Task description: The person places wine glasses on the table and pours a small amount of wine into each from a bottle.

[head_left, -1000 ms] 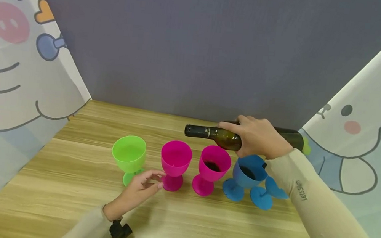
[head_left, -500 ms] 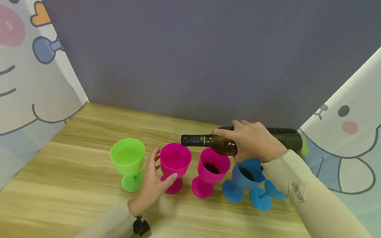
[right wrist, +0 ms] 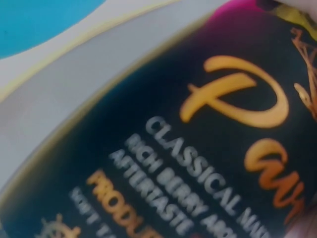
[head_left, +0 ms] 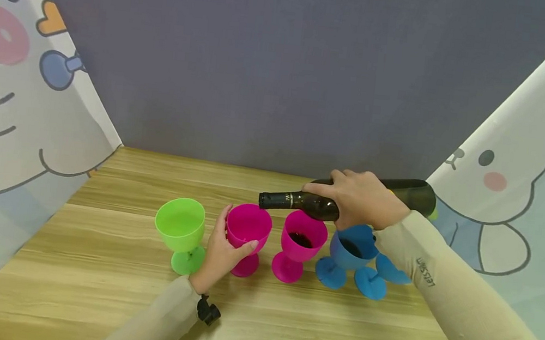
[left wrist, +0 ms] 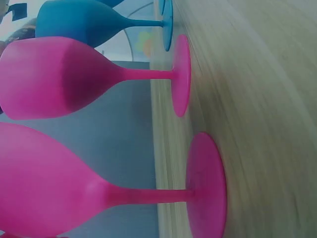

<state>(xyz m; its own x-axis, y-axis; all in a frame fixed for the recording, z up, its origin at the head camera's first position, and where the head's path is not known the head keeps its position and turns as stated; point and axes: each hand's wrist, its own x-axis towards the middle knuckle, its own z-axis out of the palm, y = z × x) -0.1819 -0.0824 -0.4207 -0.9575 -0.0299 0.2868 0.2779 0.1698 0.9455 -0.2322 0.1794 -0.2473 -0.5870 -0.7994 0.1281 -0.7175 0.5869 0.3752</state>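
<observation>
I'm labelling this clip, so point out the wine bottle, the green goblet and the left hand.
wine bottle [head_left: 294, 200], head view, on its neck.
green goblet [head_left: 180, 224], head view, on its bowl.
left hand [head_left: 222, 253], head view, on its back.

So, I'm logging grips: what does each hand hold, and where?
Right hand grips the bottle by its shoulder; left hand cups the pink goblet's bowl.

We see a green goblet [head_left: 180, 227] standing at the left end of the row on the wooden table [head_left: 94, 284], and two blue goblets [head_left: 350, 254] close together at the right end. Behind the table we find a grey backdrop [head_left: 282, 72], with cartoon-printed curtains [head_left: 9, 84] hanging down either side.
</observation>
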